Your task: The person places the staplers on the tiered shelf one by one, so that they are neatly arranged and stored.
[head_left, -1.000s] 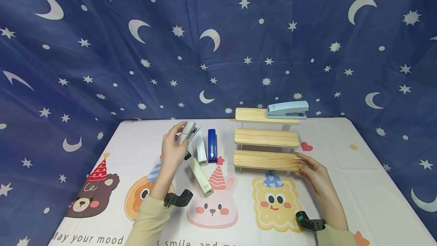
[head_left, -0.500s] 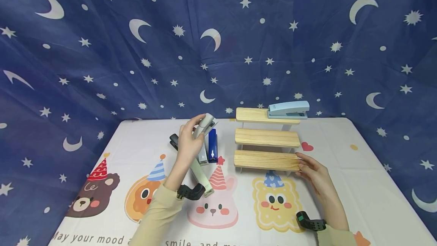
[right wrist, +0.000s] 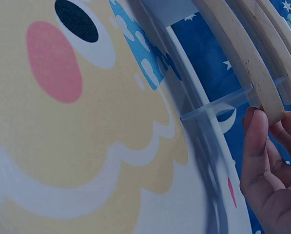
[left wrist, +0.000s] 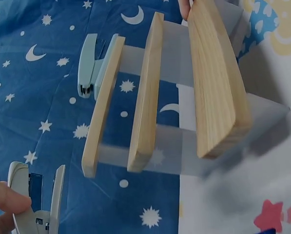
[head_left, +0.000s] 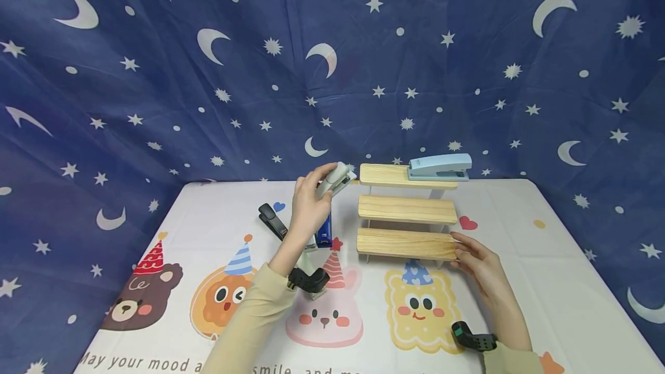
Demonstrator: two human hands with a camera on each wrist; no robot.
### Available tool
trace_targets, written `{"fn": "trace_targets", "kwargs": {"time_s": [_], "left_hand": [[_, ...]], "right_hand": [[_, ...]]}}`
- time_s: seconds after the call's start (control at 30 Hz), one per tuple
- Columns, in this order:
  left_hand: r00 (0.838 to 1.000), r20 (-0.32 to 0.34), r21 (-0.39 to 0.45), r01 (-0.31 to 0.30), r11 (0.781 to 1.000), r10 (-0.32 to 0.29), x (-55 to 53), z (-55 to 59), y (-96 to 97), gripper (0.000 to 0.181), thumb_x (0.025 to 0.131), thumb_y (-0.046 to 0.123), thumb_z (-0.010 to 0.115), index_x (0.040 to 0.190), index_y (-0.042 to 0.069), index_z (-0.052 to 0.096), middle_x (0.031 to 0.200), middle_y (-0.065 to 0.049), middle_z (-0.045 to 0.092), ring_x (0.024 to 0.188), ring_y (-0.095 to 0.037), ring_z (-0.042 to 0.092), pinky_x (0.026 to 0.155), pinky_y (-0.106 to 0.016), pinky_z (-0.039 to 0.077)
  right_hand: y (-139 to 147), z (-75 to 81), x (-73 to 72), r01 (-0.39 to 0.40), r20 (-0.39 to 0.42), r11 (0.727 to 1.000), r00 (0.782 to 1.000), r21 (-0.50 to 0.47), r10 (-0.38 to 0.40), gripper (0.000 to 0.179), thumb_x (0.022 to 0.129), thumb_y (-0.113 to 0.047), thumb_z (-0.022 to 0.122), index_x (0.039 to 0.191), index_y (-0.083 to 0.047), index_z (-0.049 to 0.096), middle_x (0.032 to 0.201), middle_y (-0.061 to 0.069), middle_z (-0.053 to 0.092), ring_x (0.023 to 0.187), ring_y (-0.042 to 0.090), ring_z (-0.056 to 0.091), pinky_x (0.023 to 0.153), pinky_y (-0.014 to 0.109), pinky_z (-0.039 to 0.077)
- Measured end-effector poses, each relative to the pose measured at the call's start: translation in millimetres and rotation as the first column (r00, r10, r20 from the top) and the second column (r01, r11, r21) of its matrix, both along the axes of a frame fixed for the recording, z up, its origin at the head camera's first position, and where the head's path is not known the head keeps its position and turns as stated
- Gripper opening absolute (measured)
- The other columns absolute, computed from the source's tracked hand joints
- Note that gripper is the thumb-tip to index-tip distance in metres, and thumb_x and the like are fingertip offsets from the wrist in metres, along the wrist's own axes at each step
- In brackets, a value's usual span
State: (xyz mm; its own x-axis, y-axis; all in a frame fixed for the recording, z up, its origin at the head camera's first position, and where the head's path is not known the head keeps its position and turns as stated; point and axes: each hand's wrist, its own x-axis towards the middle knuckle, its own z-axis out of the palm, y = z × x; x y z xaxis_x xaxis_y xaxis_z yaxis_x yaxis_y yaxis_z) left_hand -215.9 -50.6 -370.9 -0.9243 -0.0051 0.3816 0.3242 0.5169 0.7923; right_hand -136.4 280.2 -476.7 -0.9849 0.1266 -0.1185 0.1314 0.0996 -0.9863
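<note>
My left hand (head_left: 310, 204) grips a light grey stapler (head_left: 335, 179) above the table, left of the top tier of a wooden three-tier stand (head_left: 407, 209). In the left wrist view the held stapler (left wrist: 19, 195) has its arm and base spread apart. With thumb and fingers my right hand (head_left: 480, 264) pinches the right end of the stand's lowest board, and the right wrist view shows the thumb against that board (right wrist: 262, 83). A light blue stapler (head_left: 439, 167) sits on the right part of the top tier.
Below the left hand lie a black stapler (head_left: 272, 219), a dark blue stapler (head_left: 324, 234) and a pale green one (head_left: 306, 263), partly covered by the hand and wrist. A silver-white stapler (head_left: 312, 243) is mostly hidden there. A starry blue curtain (head_left: 260, 74) hangs behind the table.
The left hand has carried the grey stapler rightward and upward from over the staplers toward the stand's top tier. The right hand stays on the lowest board.
</note>
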Motion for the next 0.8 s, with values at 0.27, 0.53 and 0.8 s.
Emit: {"fn": "trace_targets", "kwargs": {"time_s": [0.27,0.53,0.8], "left_hand": [[0.997,-0.068,-0.035,0.043,0.998,-0.046,-9.9,4.6,16.6,0.053,0.080,-0.007,0.059,0.125,0.020,0.063,0.121,-0.006,0.068,0.098,-0.029,0.051,0.085,-0.044,0.043],[0.992,-0.070,-0.109,0.100,0.989,-0.108,-22.5,9.7,29.0,0.055,0.081,-0.008,0.057,0.125,0.023,0.063,0.121,-0.005,0.068,0.098,-0.026,0.052,0.087,-0.043,0.042],[0.981,-0.069,-0.197,0.165,0.966,-0.182,-37.3,14.1,36.5,0.056,0.082,-0.010,0.054,0.126,0.024,0.063,0.121,-0.005,0.068,0.097,-0.026,0.052,0.089,-0.044,0.043]], "right_hand": [[1,0.2,-0.3,0.000,0.004,1.000,1.000,0.010,0.000,0.049,0.097,-0.008,0.049,0.142,0.009,0.036,0.097,-0.023,0.058,0.088,-0.006,0.058,0.075,0.015,0.053],[2,-0.8,0.0,0.001,0.009,1.000,1.000,-0.017,-0.001,0.050,0.097,-0.008,0.050,0.141,0.009,0.035,0.096,-0.022,0.059,0.086,-0.004,0.060,0.075,0.015,0.053],[2,-0.9,0.1,0.003,-0.007,1.000,1.000,-0.021,-0.003,0.050,0.096,-0.005,0.050,0.141,0.011,0.036,0.095,-0.023,0.061,0.086,-0.005,0.059,0.074,0.015,0.054]]}}
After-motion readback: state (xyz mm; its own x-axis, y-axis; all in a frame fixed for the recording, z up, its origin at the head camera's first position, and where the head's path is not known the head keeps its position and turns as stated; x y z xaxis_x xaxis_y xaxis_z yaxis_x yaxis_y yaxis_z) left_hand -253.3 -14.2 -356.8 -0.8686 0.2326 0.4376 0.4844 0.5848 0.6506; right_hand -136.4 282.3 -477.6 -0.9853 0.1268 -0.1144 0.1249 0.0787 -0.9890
